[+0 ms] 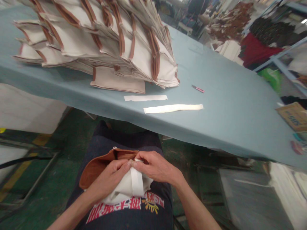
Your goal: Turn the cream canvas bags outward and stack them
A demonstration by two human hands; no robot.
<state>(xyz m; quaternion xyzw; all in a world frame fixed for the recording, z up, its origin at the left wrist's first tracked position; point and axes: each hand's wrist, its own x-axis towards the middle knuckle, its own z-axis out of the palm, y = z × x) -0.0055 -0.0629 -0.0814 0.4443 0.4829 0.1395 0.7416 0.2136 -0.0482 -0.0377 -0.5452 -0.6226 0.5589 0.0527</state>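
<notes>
On my lap lies a white fabric piece (120, 191) with a brown part (93, 169) at its upper left. My left hand (115, 174) pinches the fabric near its upper edge. Touching it fingertip to fingertip, my right hand (153, 166) grips the same cloth just to the right. A white strip (136, 182) hangs down from between the fingers over the fabric. The fingertips hide the exact spot where strip and cloth meet.
The blue-green table (227, 111) ahead bears a large stack of white, brown-edged fabric pieces (103, 41), a short white strip (145, 98), a longer cream strip (173, 108) and small pink snips (198, 88). A cardboard box (292, 116) stands at the far right.
</notes>
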